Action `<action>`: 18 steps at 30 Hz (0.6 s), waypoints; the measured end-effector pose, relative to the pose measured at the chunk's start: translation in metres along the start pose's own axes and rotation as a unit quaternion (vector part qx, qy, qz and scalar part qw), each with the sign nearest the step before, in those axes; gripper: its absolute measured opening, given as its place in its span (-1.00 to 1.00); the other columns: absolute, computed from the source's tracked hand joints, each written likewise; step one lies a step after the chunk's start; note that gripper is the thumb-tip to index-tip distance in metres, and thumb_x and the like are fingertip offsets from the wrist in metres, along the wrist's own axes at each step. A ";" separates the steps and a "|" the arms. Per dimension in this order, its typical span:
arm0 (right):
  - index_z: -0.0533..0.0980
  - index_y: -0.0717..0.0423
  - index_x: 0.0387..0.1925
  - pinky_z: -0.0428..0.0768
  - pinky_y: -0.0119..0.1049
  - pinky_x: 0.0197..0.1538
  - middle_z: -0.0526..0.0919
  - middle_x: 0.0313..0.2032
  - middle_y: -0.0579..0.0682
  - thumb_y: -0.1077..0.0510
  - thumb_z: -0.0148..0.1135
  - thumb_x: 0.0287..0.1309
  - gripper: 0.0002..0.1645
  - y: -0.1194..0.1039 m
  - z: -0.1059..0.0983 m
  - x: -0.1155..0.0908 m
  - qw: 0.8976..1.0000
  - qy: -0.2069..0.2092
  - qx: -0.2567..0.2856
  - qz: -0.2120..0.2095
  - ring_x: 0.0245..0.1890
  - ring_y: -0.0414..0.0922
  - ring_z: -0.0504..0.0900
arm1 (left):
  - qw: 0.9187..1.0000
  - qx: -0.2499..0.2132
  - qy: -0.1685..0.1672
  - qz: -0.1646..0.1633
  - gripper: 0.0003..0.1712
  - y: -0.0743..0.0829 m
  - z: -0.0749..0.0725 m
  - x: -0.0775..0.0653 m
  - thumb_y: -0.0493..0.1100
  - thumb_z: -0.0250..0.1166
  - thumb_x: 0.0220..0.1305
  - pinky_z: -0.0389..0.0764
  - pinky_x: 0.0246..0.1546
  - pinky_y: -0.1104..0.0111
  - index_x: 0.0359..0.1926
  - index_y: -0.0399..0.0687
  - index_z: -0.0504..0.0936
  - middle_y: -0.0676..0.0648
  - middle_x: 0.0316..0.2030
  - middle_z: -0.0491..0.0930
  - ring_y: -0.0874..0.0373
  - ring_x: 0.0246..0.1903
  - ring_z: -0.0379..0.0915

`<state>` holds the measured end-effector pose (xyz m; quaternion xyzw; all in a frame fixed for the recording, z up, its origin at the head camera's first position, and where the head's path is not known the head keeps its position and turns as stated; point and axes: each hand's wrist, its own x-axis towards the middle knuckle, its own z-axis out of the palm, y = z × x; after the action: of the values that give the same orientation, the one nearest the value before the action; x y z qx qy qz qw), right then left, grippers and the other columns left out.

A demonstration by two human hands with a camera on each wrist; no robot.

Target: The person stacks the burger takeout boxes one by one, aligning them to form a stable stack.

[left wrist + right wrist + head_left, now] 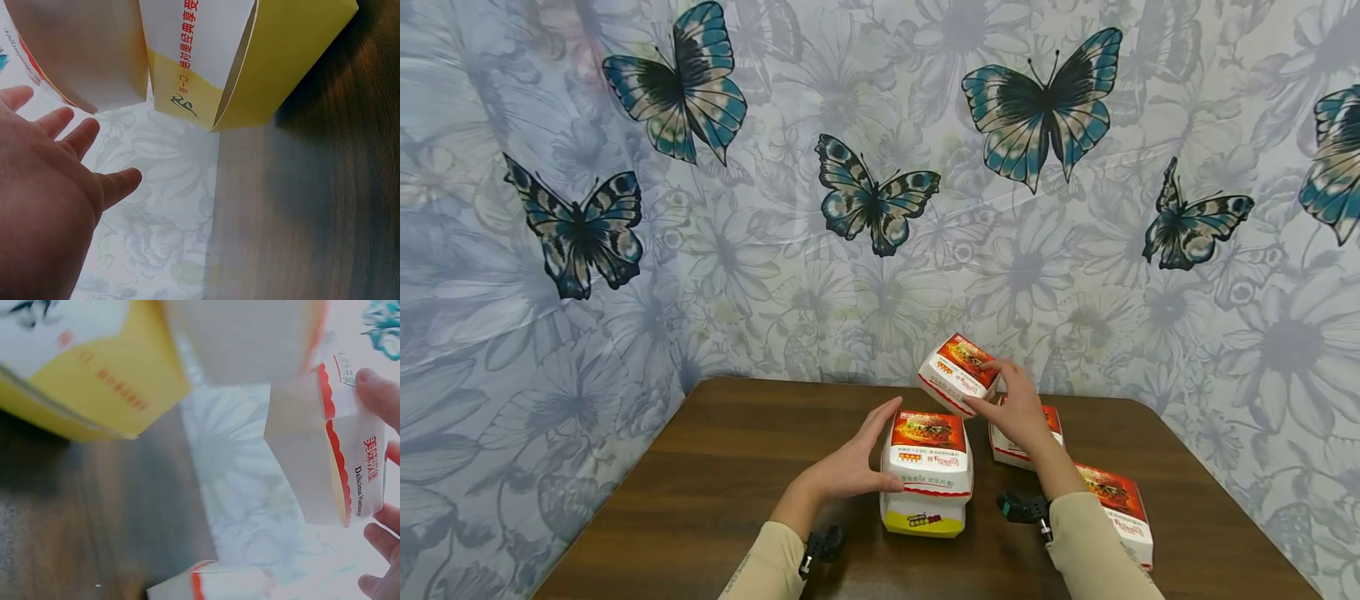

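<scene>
In the head view, my right hand (1018,408) holds a red-and-white hamburger box (946,382) in the air, thumb on the near side and fingers over the top. The box is tilted. Just left of and below it, another red-topped hamburger box (928,454) sits stacked on a yellow-and-white box (922,518) on the table. Beside that stack is my left hand (850,462), its fingers extended along the left side and thumb across the front. The left wrist view shows those fingers (81,137) spread, with nothing gripped.
Two more red-and-white hamburger boxes rest on the brown wooden table (737,450) at the right: one farther back (1052,423), one nearer (1123,508), partly behind my right forearm. A butterfly-patterned cloth (880,317) hangs behind the table's back edge.
</scene>
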<state>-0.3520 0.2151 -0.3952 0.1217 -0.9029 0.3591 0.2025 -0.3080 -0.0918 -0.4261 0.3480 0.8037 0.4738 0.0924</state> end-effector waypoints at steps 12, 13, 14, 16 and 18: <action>0.38 0.00 0.28 0.18 0.37 0.33 0.22 0.44 0.13 0.05 0.45 0.15 -0.30 -0.027 -0.038 -0.020 0.991 0.051 0.120 -0.025 0.44 0.18 0.17 | 1.000 -0.002 -0.001 0.005 0.43 -0.004 0.001 0.000 0.60 0.33 -0.09 0.15 0.43 -0.19 0.59 0.37 -0.34 0.07 0.60 -0.33 -0.03 0.55 -0.19; 0.38 0.00 0.28 0.18 0.38 0.32 0.22 0.45 0.13 0.06 0.44 0.15 -0.31 -0.030 -0.040 -0.022 0.991 0.055 0.123 -0.028 0.44 0.17 0.16 | 1.000 -0.002 -0.001 0.005 0.42 -0.005 0.001 0.000 0.61 0.33 -0.10 0.14 0.43 -0.19 0.58 0.41 -0.34 0.07 0.60 -0.34 -0.03 0.55 -0.20; 0.38 -0.01 0.28 0.17 0.40 0.32 0.22 0.45 0.11 0.07 0.44 0.15 -0.32 -0.032 -0.042 -0.024 0.990 0.057 0.126 -0.031 0.44 0.16 0.17 | 1.000 -0.002 -0.001 0.005 0.41 -0.006 0.001 0.000 0.61 0.33 -0.10 0.14 0.43 -0.19 0.58 0.46 -0.34 0.08 0.60 -0.34 -0.02 0.56 -0.21; 0.38 0.00 0.27 0.16 0.42 0.33 0.23 0.44 0.08 0.11 0.42 0.16 -0.34 -0.036 -0.046 -0.028 0.988 0.061 0.138 -0.041 0.43 0.11 0.17 | 1.000 -0.004 -0.001 0.004 0.38 -0.007 0.001 0.000 0.59 0.34 -0.09 0.13 0.44 -0.19 0.55 0.55 -0.35 0.10 0.60 -0.35 -0.01 0.56 -0.23; 0.38 0.03 0.26 0.14 0.43 0.34 0.23 0.44 0.05 0.16 0.40 0.17 -0.36 -0.040 -0.048 -0.033 0.984 0.061 0.158 -0.055 0.44 0.05 0.16 | 1.000 -0.008 0.001 0.004 0.35 -0.008 0.000 0.000 0.57 0.36 -0.08 0.12 0.44 -0.19 0.53 0.61 -0.35 0.11 0.60 -0.35 -0.01 0.57 -0.23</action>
<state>-0.2946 0.2224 -0.3546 0.1793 -0.8127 0.4924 0.2548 -0.3114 -0.0939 -0.4327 0.3502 0.7987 0.4805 0.0926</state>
